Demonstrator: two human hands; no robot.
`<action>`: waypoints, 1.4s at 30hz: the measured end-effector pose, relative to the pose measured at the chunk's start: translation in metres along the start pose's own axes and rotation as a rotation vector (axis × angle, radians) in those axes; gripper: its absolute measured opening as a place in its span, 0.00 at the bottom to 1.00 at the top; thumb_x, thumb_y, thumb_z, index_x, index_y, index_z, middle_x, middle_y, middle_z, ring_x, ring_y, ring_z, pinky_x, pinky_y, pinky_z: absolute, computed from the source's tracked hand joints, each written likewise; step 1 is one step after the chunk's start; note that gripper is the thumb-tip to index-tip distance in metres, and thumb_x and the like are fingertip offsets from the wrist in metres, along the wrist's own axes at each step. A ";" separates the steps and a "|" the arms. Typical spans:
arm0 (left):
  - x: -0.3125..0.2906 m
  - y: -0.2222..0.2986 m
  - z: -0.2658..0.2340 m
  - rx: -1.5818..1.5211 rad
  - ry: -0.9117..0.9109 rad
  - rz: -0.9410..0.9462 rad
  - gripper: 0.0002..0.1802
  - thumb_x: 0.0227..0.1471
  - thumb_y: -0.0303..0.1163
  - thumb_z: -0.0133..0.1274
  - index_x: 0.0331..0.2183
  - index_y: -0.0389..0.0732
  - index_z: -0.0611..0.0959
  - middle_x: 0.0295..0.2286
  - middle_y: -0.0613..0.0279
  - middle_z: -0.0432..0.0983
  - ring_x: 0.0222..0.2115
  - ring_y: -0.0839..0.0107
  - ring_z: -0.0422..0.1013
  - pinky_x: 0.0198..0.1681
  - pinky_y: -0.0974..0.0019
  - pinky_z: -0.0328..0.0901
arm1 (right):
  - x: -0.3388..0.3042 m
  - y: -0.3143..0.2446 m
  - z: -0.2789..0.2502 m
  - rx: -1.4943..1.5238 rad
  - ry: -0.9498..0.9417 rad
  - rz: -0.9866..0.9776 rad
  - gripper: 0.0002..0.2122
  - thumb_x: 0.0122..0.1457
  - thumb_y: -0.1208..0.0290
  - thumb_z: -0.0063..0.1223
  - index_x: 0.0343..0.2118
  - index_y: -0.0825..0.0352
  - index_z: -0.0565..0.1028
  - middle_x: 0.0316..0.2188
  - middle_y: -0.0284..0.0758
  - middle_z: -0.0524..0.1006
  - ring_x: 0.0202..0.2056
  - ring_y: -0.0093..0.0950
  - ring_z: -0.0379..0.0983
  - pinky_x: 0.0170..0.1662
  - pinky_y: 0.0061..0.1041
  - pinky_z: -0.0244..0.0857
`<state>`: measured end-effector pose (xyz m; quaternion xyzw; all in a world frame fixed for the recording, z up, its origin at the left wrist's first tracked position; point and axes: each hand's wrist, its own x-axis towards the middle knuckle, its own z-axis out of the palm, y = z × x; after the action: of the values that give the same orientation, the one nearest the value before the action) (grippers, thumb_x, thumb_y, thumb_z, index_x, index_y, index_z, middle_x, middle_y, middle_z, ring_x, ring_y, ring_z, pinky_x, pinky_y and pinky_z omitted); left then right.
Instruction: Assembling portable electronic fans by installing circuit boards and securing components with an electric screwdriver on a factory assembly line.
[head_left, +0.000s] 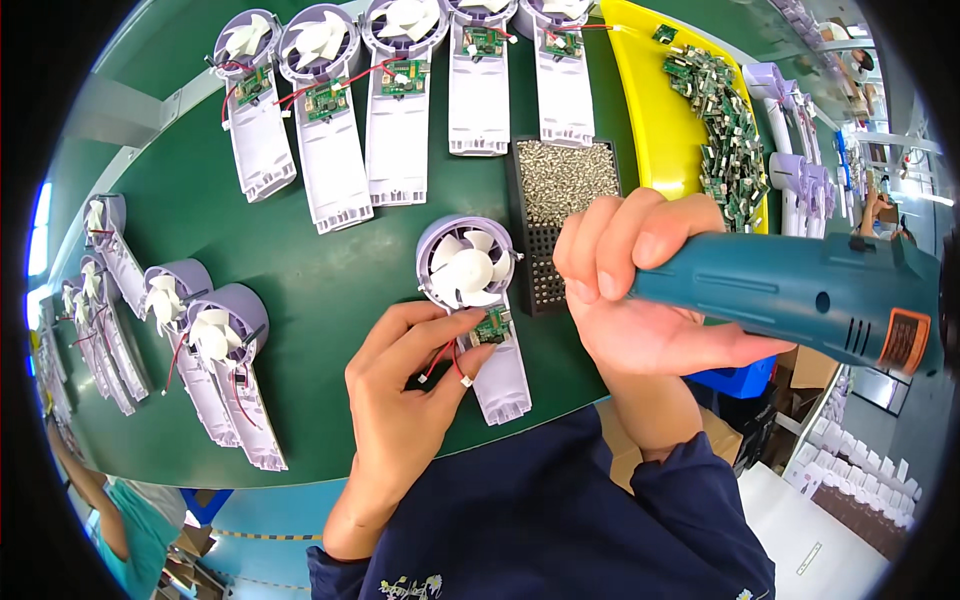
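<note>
In front of me on the green table lies a lavender handheld fan housing (504,387) with a white fan blade (467,270) in its round head. My left hand (400,375) is closed, thumb and fingertips on a small green circuit board (491,326) that rests on the housing just below the head. Red and black wires with small white plugs hang by those fingers. My right hand (640,275) is wrapped round a teal electric screwdriver (780,290), raised above the table's right side. The screwdriver's tip is hidden behind my fingers.
A black screw tray (530,265), full of small screws, stands right of the housing. Beyond it a yellow bin (650,120) holds many circuit boards (725,130). More fan housings (330,170) line the far edge and the left. A person in teal (145,530) is at the lower left.
</note>
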<state>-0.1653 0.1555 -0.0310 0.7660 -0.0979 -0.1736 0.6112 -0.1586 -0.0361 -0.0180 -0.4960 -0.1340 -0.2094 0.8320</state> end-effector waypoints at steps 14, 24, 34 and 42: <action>0.000 0.003 0.000 -0.001 -0.011 -0.006 0.17 0.40 0.18 0.65 0.37 0.37 0.84 0.32 0.61 0.73 0.25 0.76 0.72 0.27 0.74 0.67 | 0.010 0.003 -0.013 0.108 0.163 0.048 0.40 0.47 0.21 0.28 0.33 0.62 0.67 0.20 0.27 0.65 0.18 0.22 0.60 0.22 0.23 0.51; -0.001 0.000 -0.001 0.004 -0.013 0.002 0.17 0.40 0.17 0.65 0.37 0.36 0.84 0.32 0.62 0.73 0.24 0.79 0.70 0.26 0.76 0.66 | 0.011 0.004 -0.016 0.111 0.185 0.033 0.40 0.47 0.21 0.28 0.33 0.62 0.67 0.19 0.27 0.65 0.18 0.22 0.60 0.21 0.23 0.51; -0.001 0.002 -0.001 -0.005 -0.002 -0.004 0.16 0.40 0.17 0.65 0.37 0.36 0.84 0.32 0.62 0.73 0.24 0.79 0.70 0.26 0.76 0.66 | 0.002 0.005 -0.002 0.035 0.037 -0.026 0.41 0.46 0.22 0.36 0.34 0.65 0.67 0.20 0.32 0.65 0.20 0.24 0.59 0.22 0.24 0.51; 0.002 0.000 0.001 -0.043 -0.017 0.016 0.15 0.41 0.18 0.64 0.37 0.36 0.84 0.32 0.61 0.74 0.25 0.76 0.71 0.28 0.74 0.68 | 0.000 0.005 0.001 -0.032 -0.052 -0.015 0.43 0.42 0.19 0.38 0.35 0.66 0.69 0.21 0.32 0.68 0.20 0.24 0.59 0.22 0.24 0.54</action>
<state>-0.1639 0.1543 -0.0312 0.7502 -0.1056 -0.1772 0.6282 -0.1561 -0.0329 -0.0216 -0.5136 -0.1560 -0.2046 0.8185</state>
